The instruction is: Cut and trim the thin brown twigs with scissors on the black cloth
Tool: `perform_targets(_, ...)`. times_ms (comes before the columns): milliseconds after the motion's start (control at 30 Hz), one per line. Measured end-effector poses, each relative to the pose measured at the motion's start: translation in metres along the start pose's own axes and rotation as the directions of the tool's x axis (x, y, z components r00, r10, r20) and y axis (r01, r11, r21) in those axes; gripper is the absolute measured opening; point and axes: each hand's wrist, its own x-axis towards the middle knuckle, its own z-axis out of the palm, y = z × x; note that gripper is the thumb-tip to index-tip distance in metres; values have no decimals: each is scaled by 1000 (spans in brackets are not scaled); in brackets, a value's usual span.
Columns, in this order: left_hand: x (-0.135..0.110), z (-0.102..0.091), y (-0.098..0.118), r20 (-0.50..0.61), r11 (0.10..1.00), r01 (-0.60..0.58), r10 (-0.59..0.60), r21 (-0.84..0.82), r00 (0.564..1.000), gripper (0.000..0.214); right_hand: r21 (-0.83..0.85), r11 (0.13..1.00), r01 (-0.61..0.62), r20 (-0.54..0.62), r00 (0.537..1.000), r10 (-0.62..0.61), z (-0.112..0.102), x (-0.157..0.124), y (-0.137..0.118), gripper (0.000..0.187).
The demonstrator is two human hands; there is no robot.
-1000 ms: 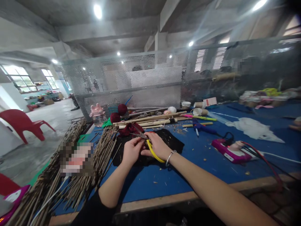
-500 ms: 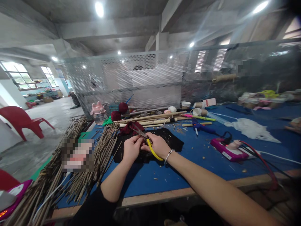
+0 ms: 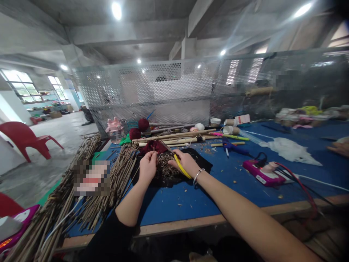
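My right hand (image 3: 187, 163) is closed around scissors with yellow handles (image 3: 182, 168); their blades point away to the upper left. My left hand (image 3: 148, 168) is closed in a pinch, with the pale tip of a thin stick (image 3: 154, 149) showing above the fingers. Between and below the hands, a heap of small cut brown pieces (image 3: 166, 165) lies on a black cloth (image 3: 200, 160). Just beyond the left fingers sits a bundle of dark red yarn (image 3: 159, 146).
Long brown twigs (image 3: 109, 193) lie in bundles at the left. Behind the cloth are wooden sticks (image 3: 174, 137) and red yarn balls (image 3: 143, 124). A blue glue gun (image 3: 233, 147), a purple power strip (image 3: 261, 173) and a white plastic bag (image 3: 294, 151) lie on the right.
My hands have moved apart: the left went slightly left and up, the right slightly right with the scissors. The heap of cut pieces now shows between them.
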Motion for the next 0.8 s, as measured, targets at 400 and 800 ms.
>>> perform_targets(400, 27, 13, 4, 278, 823, -304, 186, 479, 942, 13, 267, 964, -12, -4, 1000, 14, -15, 8, 36, 41)
perform_targets(800, 38, 6, -13, 42, 923, -130, 123, 363, 991, 24, 115, 987, -113, 53, 993, 107, -14, 7, 32, 49)
